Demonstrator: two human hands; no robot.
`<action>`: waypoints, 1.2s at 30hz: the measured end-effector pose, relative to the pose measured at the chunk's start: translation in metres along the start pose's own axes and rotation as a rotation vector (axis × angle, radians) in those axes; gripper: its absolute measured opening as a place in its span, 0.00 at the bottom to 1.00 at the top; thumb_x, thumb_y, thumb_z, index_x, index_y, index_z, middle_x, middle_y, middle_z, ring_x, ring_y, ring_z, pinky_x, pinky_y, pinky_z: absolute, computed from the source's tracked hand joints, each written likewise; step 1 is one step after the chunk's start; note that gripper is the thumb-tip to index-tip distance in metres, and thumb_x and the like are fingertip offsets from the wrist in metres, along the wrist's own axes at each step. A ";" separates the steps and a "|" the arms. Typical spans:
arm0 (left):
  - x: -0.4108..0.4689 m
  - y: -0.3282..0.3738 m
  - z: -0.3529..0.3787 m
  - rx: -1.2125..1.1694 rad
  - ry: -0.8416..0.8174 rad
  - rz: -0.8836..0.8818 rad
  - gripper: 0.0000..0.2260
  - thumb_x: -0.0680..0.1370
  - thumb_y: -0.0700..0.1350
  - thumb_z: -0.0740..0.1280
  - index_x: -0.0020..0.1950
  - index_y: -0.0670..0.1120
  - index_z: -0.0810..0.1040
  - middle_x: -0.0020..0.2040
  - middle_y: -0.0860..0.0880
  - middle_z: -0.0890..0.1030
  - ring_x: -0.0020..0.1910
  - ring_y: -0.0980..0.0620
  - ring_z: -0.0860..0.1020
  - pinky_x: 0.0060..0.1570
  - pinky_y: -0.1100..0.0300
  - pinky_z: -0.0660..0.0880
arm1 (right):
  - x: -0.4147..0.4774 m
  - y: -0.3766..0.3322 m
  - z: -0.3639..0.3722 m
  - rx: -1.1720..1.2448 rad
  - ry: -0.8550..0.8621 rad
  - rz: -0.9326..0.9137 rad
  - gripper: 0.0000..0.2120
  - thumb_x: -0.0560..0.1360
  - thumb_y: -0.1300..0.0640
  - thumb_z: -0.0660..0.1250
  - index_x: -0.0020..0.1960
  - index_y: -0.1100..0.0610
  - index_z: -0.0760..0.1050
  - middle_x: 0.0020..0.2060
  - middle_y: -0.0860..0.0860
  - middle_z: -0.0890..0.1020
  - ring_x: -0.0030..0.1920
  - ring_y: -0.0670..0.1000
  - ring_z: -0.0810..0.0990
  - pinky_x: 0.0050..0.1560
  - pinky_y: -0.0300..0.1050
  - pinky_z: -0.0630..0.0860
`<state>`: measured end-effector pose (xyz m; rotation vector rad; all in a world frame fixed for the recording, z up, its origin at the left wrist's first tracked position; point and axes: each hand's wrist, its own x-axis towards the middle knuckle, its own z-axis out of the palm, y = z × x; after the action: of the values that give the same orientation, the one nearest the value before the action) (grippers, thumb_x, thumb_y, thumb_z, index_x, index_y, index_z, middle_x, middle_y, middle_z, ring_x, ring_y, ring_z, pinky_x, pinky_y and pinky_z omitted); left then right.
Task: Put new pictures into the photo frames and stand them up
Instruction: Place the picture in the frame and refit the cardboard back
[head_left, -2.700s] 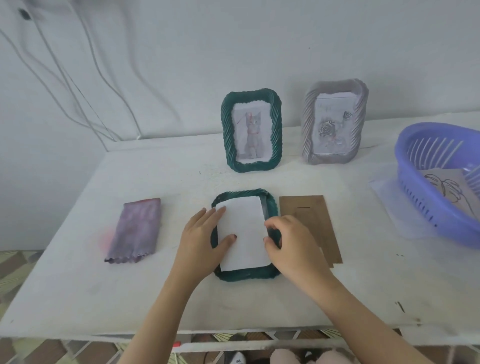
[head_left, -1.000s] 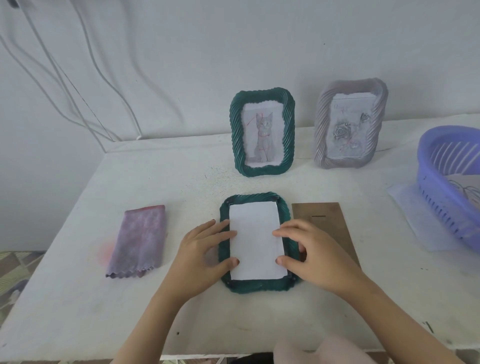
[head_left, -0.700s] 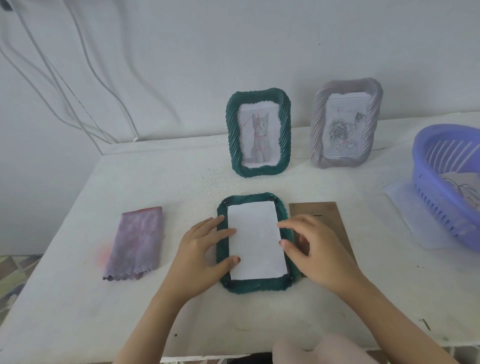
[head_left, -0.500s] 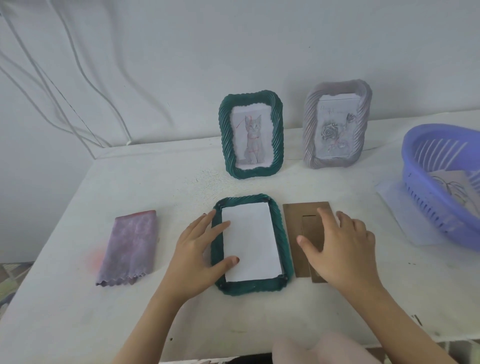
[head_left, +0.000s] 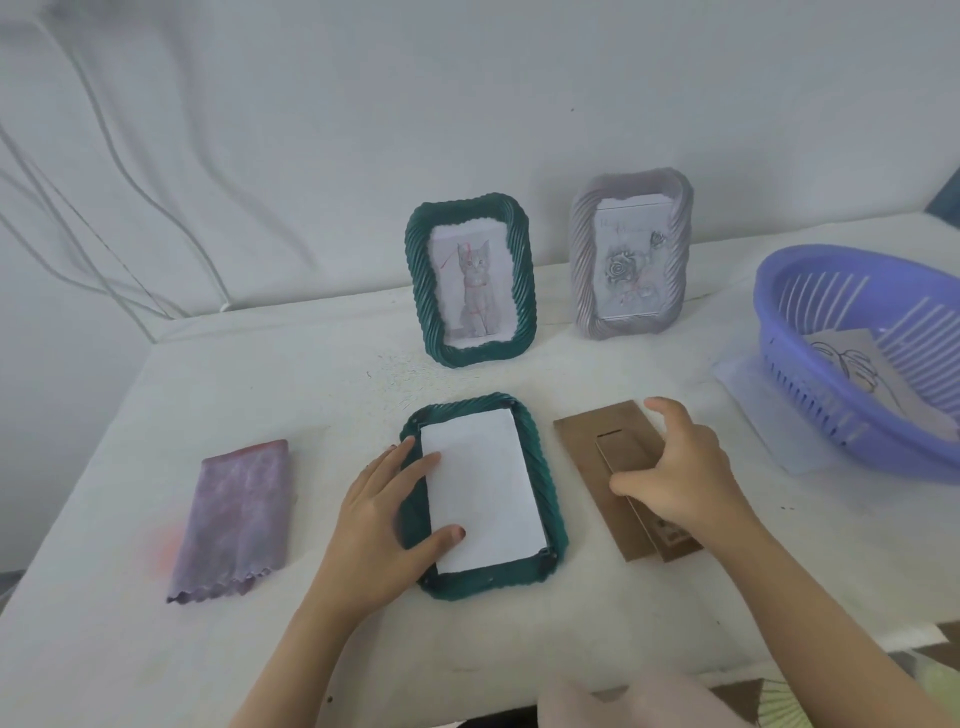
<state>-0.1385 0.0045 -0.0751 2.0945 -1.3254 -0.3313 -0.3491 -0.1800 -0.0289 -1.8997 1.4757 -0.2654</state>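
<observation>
1. A purple cloth (head_left: 234, 519) lies flat on the left of the table (head_left: 130, 649). It is not needed for this step, so it can stay there.
2. The left hand (head_left: 379, 525) rests open and flat on the left edge of the green frame (head_left: 548, 493). The frame lies face down in the middle of the table. The fingers (head_left: 415, 462) and thumb press on the white picture (head_left: 480, 493) inside it. They grip nothing. This hand should hold the paper flat so it does not slide.
3. The right hand (head_left: 680, 478) curls over the brown back board (head_left: 587, 452), just beside the frame. Its fingertips touch the board, but a firm grip cannot be told yet.
4. The person should pinch the board by its edges, lift it, and lay it straight over the paper. The stand flap should face up.
5. Two frames already stand at the back: a green cat frame (head_left: 470, 280) and a grey rose frame (head_left: 631, 254).
6. More pictures wait in the blue basket (head_left: 779, 291) on the right.
</observation>
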 end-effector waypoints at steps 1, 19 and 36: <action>0.000 0.000 0.000 -0.005 0.002 0.003 0.33 0.64 0.67 0.63 0.68 0.60 0.66 0.73 0.59 0.60 0.71 0.62 0.55 0.69 0.60 0.53 | 0.001 0.000 -0.003 -0.006 -0.002 0.015 0.42 0.61 0.56 0.73 0.70 0.45 0.57 0.62 0.56 0.69 0.59 0.59 0.71 0.58 0.55 0.72; -0.014 -0.011 -0.015 -0.130 -0.028 -0.008 0.35 0.65 0.65 0.64 0.71 0.57 0.64 0.73 0.62 0.59 0.73 0.64 0.52 0.74 0.54 0.51 | -0.034 -0.063 0.036 0.046 -0.050 -0.309 0.28 0.67 0.45 0.67 0.65 0.46 0.64 0.53 0.49 0.67 0.35 0.43 0.76 0.34 0.32 0.73; -0.014 -0.017 -0.016 -0.059 -0.071 0.033 0.41 0.60 0.67 0.66 0.72 0.55 0.63 0.73 0.61 0.55 0.72 0.65 0.49 0.72 0.61 0.45 | -0.046 -0.087 0.084 -0.508 0.167 -0.451 0.23 0.70 0.44 0.61 0.59 0.58 0.67 0.47 0.56 0.75 0.45 0.55 0.71 0.38 0.45 0.65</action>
<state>-0.1246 0.0274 -0.0752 2.0270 -1.3728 -0.4288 -0.2513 -0.0953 -0.0229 -2.6793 1.2806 -0.2760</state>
